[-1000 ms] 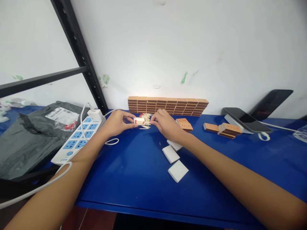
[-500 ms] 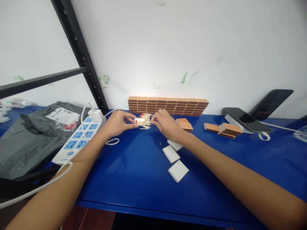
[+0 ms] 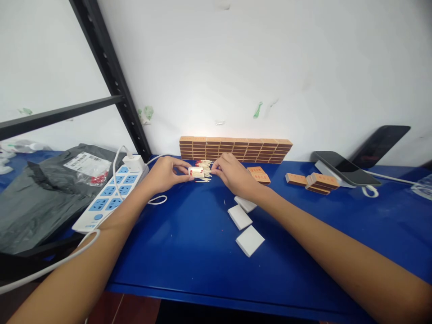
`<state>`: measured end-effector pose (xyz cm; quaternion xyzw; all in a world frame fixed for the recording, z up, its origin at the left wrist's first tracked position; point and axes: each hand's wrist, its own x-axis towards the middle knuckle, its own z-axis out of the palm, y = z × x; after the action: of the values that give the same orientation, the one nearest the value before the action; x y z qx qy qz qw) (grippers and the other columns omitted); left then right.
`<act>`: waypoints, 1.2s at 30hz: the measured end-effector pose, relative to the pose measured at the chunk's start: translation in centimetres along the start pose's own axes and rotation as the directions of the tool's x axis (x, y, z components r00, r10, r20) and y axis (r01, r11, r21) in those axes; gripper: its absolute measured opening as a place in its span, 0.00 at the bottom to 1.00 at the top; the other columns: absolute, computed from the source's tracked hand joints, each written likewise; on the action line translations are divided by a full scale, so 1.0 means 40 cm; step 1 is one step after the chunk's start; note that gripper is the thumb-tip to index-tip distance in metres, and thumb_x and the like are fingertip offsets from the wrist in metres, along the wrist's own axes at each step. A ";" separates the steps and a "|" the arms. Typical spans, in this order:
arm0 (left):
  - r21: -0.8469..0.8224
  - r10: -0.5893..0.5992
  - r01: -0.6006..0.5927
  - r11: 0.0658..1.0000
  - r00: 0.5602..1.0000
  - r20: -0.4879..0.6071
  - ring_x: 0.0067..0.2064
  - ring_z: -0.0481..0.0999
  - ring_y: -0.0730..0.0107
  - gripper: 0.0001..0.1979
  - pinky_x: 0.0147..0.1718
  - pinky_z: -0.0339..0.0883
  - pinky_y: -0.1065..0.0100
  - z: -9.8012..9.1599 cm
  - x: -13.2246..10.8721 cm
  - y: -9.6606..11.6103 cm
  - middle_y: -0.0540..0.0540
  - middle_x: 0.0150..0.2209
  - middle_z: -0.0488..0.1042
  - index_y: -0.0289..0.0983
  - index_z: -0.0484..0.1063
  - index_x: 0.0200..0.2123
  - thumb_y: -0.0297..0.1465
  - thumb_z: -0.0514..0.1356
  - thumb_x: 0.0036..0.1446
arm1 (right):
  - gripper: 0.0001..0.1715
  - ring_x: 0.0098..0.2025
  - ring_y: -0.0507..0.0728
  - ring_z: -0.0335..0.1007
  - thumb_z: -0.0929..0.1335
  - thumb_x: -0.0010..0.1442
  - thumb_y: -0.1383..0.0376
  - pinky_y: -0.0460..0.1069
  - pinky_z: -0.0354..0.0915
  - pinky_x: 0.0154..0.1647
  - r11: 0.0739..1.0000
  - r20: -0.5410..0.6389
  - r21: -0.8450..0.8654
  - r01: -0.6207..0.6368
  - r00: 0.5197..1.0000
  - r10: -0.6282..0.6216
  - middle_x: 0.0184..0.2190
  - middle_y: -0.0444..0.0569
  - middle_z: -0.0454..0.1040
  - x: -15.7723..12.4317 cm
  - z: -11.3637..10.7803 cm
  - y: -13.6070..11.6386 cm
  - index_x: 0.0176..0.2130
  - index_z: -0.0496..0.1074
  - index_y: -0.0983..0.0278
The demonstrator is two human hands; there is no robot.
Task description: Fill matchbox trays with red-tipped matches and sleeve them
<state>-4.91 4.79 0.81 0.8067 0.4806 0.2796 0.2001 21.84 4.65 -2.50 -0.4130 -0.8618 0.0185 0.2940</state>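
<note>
My left hand [image 3: 171, 173] pinches the left end of a small white matchbox tray [image 3: 191, 170] between thumb and fingers. Red-tipped matches [image 3: 196, 172] lie in that tray. Behind and beside it is a loose pile of matches [image 3: 206, 164], heads to the left. My right hand [image 3: 227, 173] is at the pile's right side, its thumb and fingertips pinched together at the stick ends; whether they hold a match is too small to make out. Nearer to me, below the right wrist, several white trays [image 3: 250, 240] lie on the blue table [image 3: 175, 252].
Orange-brown matchboxes [image 3: 232, 148] stand stacked in a row against the wall. More matchboxes [image 3: 259, 175] lie behind my right wrist, and others [image 3: 322, 181] farther right by a phone [image 3: 337, 167]. At left are a power strip [image 3: 110, 193], white cable and a grey plastic bag [image 3: 50, 198].
Both hands stay almost in place over the tray and the matches. The whole view has shifted very slightly; nothing else visibly differs.
</note>
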 end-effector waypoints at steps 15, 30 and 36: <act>-0.001 -0.002 0.002 1.000 1.000 0.005 0.36 0.84 0.61 0.17 0.39 0.74 0.64 -0.001 0.000 0.004 0.46 0.37 0.87 0.40 0.88 0.45 0.39 0.77 0.51 | 0.08 0.48 0.63 0.65 0.65 0.76 0.65 0.57 0.63 0.50 1.000 -0.022 0.023 -0.012 1.000 0.012 0.43 0.54 0.72 0.001 -0.010 0.006 0.42 0.71 0.62; -0.031 -0.003 0.004 1.000 1.000 0.012 0.36 0.85 0.59 0.17 0.38 0.76 0.64 0.000 0.002 0.006 0.45 0.36 0.87 0.40 0.88 0.43 0.38 0.77 0.49 | 0.07 0.47 0.62 0.65 0.66 0.74 0.66 0.57 0.63 0.50 0.999 -0.048 0.037 0.015 0.999 -0.013 0.42 0.53 0.72 -0.001 0.003 0.016 0.41 0.72 0.62; -0.016 0.010 -0.010 1.000 1.000 0.016 0.36 0.84 0.59 0.16 0.38 0.74 0.64 0.001 0.002 0.005 0.46 0.35 0.87 0.41 0.88 0.43 0.37 0.77 0.50 | 0.06 0.47 0.63 0.66 0.67 0.74 0.67 0.57 0.64 0.50 1.000 -0.047 0.023 0.007 0.999 -0.006 0.43 0.54 0.72 0.002 0.004 0.011 0.41 0.72 0.63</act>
<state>-4.72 4.77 0.91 0.8097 0.4728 0.2780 0.2087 22.03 5.03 -2.73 -0.4073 -0.8556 0.0178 0.3188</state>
